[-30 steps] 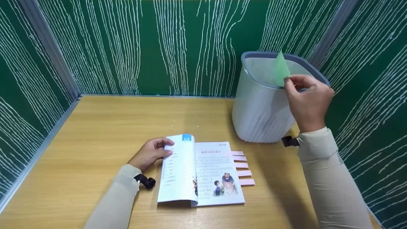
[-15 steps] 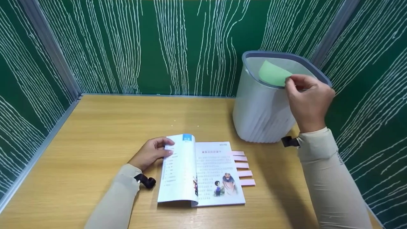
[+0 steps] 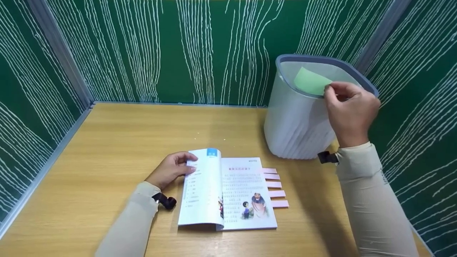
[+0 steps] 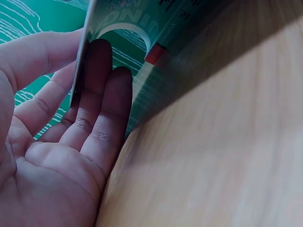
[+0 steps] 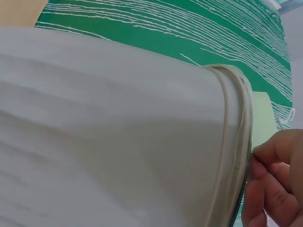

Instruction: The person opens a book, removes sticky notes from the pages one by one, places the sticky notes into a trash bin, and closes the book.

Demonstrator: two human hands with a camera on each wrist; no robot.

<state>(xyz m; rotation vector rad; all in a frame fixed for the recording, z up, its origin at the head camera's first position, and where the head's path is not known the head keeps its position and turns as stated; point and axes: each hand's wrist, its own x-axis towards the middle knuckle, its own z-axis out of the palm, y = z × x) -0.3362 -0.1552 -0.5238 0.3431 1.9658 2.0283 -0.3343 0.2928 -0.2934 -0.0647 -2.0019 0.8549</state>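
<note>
Head view: the right hand (image 3: 353,110) has the green sticky note (image 3: 310,80) pinched by a corner between thumb and fingertip. From that grip the note sticks out to the left, long axis sloping up and away, so it sits over the mouth of the white trash bin (image 3: 298,125). Right hand's obviously the nearer one; the left hand (image 3: 169,169) is well apart, down on the tabletop (image 3: 142,132) holding the left-hand pages of an illustrated book (image 3: 242,200) with pink tabs (image 3: 274,184) along its right edge.

Left wrist: the book's cover is wedged between that hand's fingers, some behind it. No note here.

Right wrist: same corner pinch, right by the bin's rim, with the pale green bit showing just past the fingertips. Can't tell if they're touching the rim.
</note>
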